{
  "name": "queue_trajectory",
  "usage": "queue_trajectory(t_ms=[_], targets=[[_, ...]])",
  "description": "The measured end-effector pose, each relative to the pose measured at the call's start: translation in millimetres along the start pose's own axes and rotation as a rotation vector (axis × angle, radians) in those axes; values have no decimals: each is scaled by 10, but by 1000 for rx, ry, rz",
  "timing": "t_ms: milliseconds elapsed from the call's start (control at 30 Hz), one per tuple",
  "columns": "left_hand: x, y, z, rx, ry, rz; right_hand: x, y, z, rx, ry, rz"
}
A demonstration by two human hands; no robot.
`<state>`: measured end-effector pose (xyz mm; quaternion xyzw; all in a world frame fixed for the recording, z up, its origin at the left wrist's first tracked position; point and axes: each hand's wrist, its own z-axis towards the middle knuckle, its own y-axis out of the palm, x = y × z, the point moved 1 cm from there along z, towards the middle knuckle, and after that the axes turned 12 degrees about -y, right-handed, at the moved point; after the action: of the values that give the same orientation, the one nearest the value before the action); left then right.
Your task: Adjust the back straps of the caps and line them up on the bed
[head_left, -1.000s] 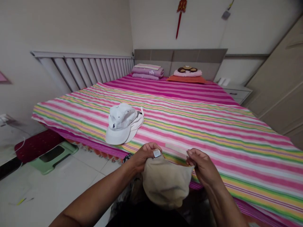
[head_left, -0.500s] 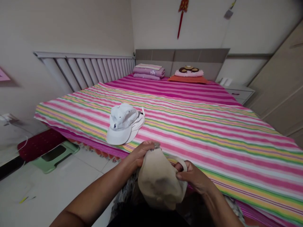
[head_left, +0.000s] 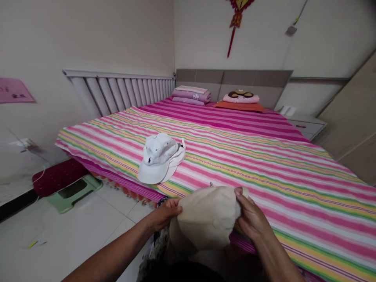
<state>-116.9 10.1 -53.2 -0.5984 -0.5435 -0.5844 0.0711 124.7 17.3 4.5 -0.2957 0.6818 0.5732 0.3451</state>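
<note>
A beige cap (head_left: 205, 215) is stretched between my two hands, just above the near edge of the bed. My left hand (head_left: 166, 213) pinches its left side, thumb on top. On the right side, my right hand (head_left: 249, 211) grips the cap's edge, with some fingers hidden behind or inside it. Part of a small metal clasp shows above the cap's far edge. Farther off to the left, a white cap (head_left: 160, 150) with a small dark logo lies on the bed, overlapping another pale cap (head_left: 176, 158) beneath it.
A striped sheet (head_left: 264, 164) covers the bed. Folded purple bedding (head_left: 190, 96) and an orange pillow (head_left: 239, 105) lie by the headboard (head_left: 246, 80). A green stool (head_left: 73, 194) stands on the floor at left. A white nightstand (head_left: 308, 125) is at the far right.
The beige cap has been turned from hanging upright to lying sideways between my hands. My left hand has moved down and left, my right slightly right and up. The view has shifted a little.
</note>
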Motion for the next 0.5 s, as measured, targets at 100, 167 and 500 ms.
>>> queue_trajectory(t_ms=[100,167,500], targets=[[253,-62,-54,168,121,-10,47,61,72,-71,-6,-91],[575,-118,-98,292,175,5,96,66,90,-123,7,-146],[2315,-718,-236,795,537,-16,494,-133,-104,-152,221,-208]])
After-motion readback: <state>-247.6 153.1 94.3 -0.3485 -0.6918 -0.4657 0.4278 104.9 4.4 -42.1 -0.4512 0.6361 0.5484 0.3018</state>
